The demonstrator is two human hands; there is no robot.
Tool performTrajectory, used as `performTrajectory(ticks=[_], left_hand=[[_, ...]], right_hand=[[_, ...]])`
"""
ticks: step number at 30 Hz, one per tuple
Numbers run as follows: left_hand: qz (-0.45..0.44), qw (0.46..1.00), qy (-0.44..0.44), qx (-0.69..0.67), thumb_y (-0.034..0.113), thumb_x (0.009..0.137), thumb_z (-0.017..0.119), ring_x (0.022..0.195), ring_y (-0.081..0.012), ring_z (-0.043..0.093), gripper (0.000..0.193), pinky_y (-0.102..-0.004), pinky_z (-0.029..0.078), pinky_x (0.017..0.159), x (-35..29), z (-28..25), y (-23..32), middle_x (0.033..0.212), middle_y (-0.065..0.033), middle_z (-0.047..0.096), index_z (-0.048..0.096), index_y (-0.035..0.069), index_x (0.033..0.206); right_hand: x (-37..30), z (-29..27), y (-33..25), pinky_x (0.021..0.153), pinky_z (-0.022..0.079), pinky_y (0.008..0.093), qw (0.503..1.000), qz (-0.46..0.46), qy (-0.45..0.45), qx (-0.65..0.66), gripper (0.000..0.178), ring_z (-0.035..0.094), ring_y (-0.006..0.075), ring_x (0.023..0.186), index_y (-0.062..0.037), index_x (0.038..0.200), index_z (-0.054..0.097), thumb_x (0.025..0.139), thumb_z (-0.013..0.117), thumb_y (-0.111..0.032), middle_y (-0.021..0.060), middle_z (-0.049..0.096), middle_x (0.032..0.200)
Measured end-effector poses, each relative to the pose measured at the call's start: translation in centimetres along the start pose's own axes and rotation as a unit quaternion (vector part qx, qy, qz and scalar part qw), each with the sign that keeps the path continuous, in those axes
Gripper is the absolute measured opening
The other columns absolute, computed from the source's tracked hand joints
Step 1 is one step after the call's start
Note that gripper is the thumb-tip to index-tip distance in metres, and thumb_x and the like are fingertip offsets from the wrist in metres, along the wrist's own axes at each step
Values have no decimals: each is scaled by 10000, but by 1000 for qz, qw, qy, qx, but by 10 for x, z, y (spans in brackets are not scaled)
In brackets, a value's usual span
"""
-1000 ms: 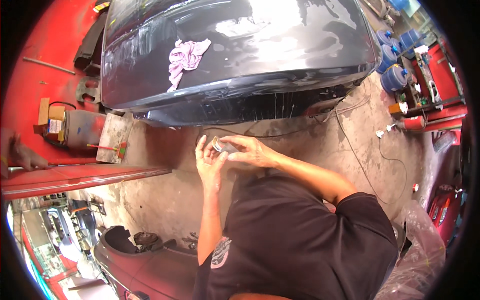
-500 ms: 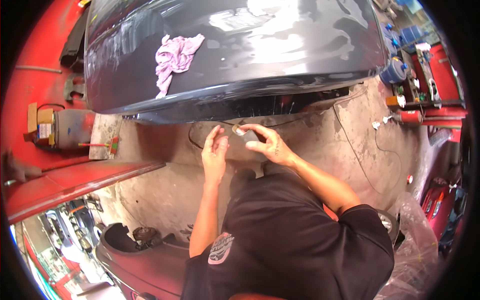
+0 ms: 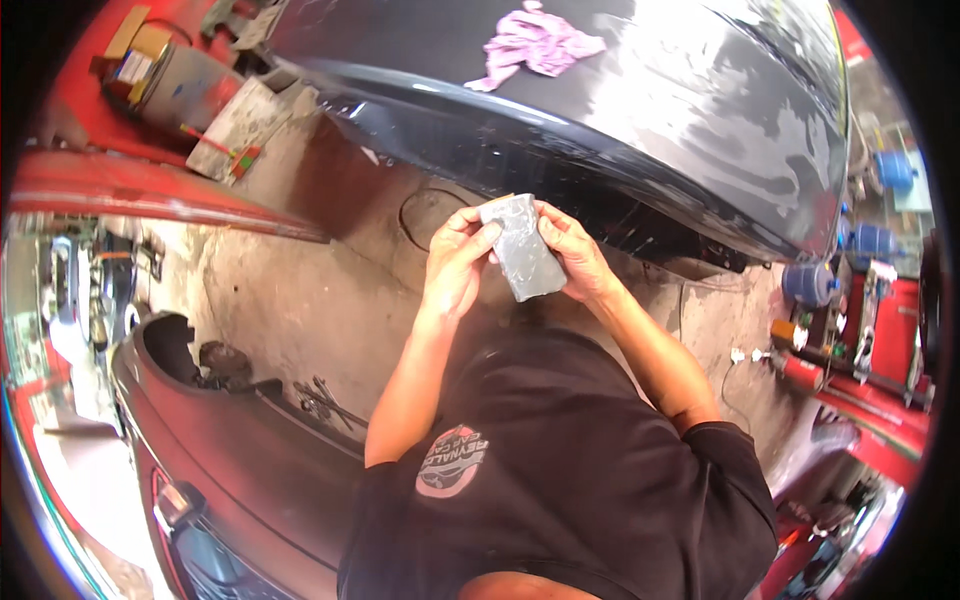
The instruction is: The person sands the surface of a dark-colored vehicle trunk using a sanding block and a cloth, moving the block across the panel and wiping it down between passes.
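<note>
Between my two hands is a worn grey rectangular piece of sandpaper with pale smears across its face. A tan edge shows at its top; whether it is folded or wrapped round a block I cannot tell. My left hand pinches its upper left edge, thumb on the front. Along the right edge, my right hand grips it with the thumb on the face and the fingers behind. Beyond both hands stands a dark car body panel, wet or patchy with glare. A crumpled pink cloth lies on top of it.
A dark loose bumper lies on the floor at my lower left. Red metal sheeting juts in from the left. Blue water jugs and a red cylinder stand at the right. A thin cable curls on the concrete floor.
My left hand was open with its fingers raised; it now holds the sandpaper along with my right. A small pale thing showed at my right fingertips before. The view has turned, shifting the car up and right.
</note>
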State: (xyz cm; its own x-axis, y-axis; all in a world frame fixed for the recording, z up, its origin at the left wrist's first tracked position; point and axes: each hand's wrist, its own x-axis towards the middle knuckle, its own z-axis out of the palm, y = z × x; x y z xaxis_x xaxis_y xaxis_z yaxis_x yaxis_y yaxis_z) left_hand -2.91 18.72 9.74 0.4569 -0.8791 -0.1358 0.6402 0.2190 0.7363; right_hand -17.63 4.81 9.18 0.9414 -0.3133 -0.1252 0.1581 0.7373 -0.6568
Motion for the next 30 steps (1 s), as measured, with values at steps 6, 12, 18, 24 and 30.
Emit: performTrajectory(ticks=[6, 12, 18, 24, 30], left_hand=[[60, 986, 134, 76, 90, 1010, 731, 1007, -135, 676, 438, -283, 566, 867, -11, -11, 16, 1218, -69, 693, 580, 19, 1415], [68, 992, 68, 79, 61, 1019, 712, 1243, -182, 631, 519, -325, 533, 1057, -9, -27, 28, 1397, -104, 646, 537, -20, 1500], [98, 989, 94, 55, 83, 1020, 714, 1242, -158, 597, 496, -332, 499, 1080, -6, -64, 42, 1353, -57, 642, 581, 39, 1495], [50, 989, 91, -106, 82, 1057, 599, 1060, -145, 648, 348, -338, 510, 1010, -2, -83, 48, 1228, -59, 681, 579, -9, 1391], [83, 989, 61, -109, 28, 1021, 611, 1149, -156, 638, 456, -321, 521, 1020, 0, -89, 62, 1284, -62, 649, 519, 14, 1468]], right_hand=[[23, 31, 18, 992, 550, 325, 979, -59, 79, -180, 536, 660, 159, 1180, -11, 1446, 575, 1013, 735, -282, 99, 694, 1311], [46, 61, 43, 1091, 485, 475, 737, -204, 92, -637, 660, 560, 414, 1317, -55, 1511, 527, 904, 769, -150, 222, 563, 1433], [63, 95, 55, 1116, 471, 460, 696, -212, 52, -684, 587, 559, 416, 1333, -31, 1497, 555, 937, 719, -97, 234, 546, 1465], [72, 118, 61, 1028, 529, 478, 558, -311, 142, -756, 577, 582, 433, 1253, -80, 1464, 598, 902, 719, -44, 245, 574, 1409], [76, 148, 69, 852, 582, 422, 512, -361, 36, -778, 344, 679, 350, 1008, 16, 1165, 728, 825, 731, 64, 178, 694, 1186]])
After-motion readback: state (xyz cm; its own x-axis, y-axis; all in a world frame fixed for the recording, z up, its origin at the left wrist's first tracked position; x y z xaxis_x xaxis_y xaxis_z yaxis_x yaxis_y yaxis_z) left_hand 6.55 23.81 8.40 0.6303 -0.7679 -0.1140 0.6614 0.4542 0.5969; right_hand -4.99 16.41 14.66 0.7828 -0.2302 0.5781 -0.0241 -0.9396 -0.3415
